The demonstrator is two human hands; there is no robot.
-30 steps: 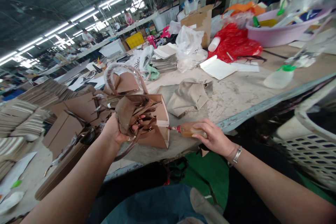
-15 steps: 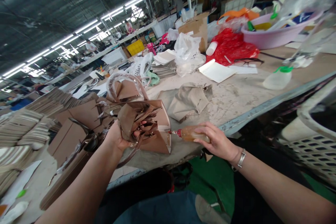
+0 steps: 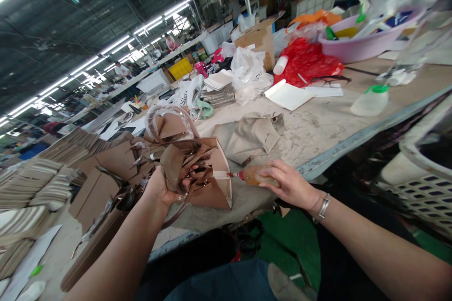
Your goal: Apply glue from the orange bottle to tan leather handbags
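My left hand (image 3: 165, 189) is closed around the gathered brown straps and lining of a tan handbag (image 3: 215, 193), which lies on its side at the table's front edge. Its pale open edge faces right. A squeeze bottle (image 3: 254, 175) of amber liquid with a red nozzle is in my right hand (image 3: 287, 183), fingers wrapped round it. The nozzle tip points left and meets or nearly meets the bag's edge; I cannot tell which. Behind the bag, a crumpled khaki cloth (image 3: 256, 134) rests on the table.
Stacks of brown panels (image 3: 31, 178) fill the left side. A clear bottle with a green cap (image 3: 370, 101), a red plastic bag (image 3: 307, 61), glasses (image 3: 330, 80) and a lilac basin (image 3: 370, 47) stand at right. A white plastic basket (image 3: 420, 169) is beside the table's front edge.
The nozzle has shifted slightly along the bag's pale edge, a little upward in view. My view has tilted slightly; both hands keep their holds.
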